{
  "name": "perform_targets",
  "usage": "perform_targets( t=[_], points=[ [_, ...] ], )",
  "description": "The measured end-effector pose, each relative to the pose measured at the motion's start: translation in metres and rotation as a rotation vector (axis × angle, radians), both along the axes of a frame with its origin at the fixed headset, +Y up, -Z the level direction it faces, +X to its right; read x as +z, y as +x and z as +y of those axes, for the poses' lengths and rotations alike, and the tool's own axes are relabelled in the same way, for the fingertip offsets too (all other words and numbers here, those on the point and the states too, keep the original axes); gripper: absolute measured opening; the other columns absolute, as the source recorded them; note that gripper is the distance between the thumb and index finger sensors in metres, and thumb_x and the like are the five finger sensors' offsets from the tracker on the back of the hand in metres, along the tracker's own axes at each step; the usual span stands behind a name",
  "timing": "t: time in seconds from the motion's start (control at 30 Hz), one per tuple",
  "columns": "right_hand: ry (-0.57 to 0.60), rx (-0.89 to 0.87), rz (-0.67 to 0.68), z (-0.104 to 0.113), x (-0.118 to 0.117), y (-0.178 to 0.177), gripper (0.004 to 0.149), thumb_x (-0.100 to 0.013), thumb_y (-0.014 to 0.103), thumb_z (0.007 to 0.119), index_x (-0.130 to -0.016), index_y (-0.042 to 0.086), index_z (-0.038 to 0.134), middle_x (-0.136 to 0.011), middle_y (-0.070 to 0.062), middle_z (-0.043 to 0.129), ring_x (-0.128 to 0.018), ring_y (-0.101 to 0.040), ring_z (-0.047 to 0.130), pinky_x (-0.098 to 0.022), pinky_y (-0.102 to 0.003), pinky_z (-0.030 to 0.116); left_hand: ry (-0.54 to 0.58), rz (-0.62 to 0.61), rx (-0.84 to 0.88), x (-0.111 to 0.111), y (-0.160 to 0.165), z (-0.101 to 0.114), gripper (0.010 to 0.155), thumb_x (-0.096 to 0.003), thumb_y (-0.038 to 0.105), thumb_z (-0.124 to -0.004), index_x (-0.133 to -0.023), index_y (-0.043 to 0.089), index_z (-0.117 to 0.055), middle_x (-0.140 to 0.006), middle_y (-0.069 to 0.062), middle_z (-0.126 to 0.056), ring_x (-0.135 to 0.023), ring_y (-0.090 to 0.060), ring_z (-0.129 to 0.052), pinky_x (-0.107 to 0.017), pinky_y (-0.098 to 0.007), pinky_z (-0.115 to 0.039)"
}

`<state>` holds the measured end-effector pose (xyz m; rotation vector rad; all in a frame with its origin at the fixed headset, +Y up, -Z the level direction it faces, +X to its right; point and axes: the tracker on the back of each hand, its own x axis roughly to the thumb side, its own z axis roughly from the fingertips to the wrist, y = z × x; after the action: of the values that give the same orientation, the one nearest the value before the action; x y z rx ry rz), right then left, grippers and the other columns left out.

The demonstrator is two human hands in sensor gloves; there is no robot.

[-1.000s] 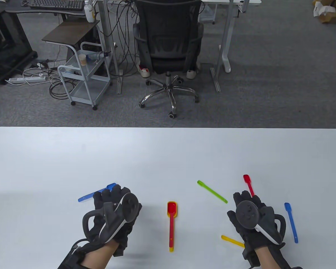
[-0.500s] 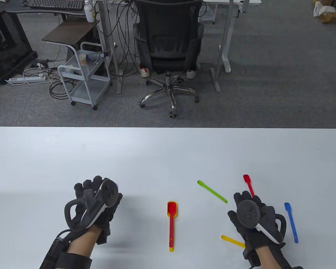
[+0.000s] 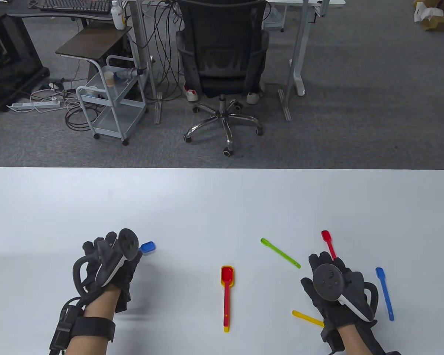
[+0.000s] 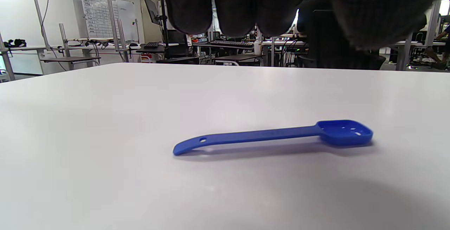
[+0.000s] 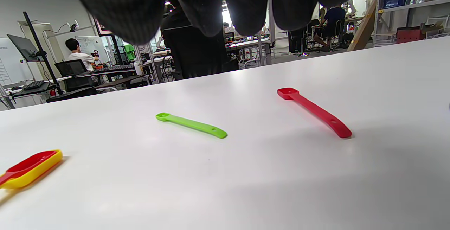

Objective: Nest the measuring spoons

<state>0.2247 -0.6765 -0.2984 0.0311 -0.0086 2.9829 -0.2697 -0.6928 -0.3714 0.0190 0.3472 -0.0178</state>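
A large blue spoon (image 4: 274,135) lies flat on the white table (image 3: 207,207). In the table view only its bowl (image 3: 147,247) shows, to the right of my left hand (image 3: 103,255). That hand hovers over the handle; its fingers (image 4: 232,5) hang above the spoon and do not touch it. A red spoon nested in a yellow one (image 3: 226,296) lies at the front middle. My right hand (image 3: 329,270) rests empty and palm down among a green spoon (image 3: 280,252), a small red spoon (image 3: 328,242), a small blue spoon (image 3: 384,292) and a small yellow spoon (image 3: 307,318).
The table's far edge faces an office chair (image 3: 222,55) and a small cart (image 3: 111,103) on the floor beyond. Bare tabletop stretches across the far half and the left side.
My left hand has moved left and slightly away, from right of the blue spoon to over its handle, so its bowl now shows. The right hand and the other spoons have not moved.
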Motion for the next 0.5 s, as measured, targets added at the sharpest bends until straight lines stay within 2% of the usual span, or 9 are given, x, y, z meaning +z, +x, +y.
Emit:
perform_targets(
  t=[0.5],
  points=[
    [-0.004, 0.005, 0.009, -0.001, -0.001, -0.001, 0.068, -0.052, 0.047, 0.071, -0.112, 0.015, 0.061, -0.121, -0.024, 0.059, -0.102, -0.058, 0.062, -0.069, -0.067, 0.055, -0.107, 0.038, -0.072, -0.017, -0.027, -0.041, 0.065, -0.0385, 0.054, -0.093, -0.099, 0.032, -0.081, -0.113, 0.003, -0.077, -0.110, -0.036, -0.081, -0.083, -0.060, -0.053]
  ],
)
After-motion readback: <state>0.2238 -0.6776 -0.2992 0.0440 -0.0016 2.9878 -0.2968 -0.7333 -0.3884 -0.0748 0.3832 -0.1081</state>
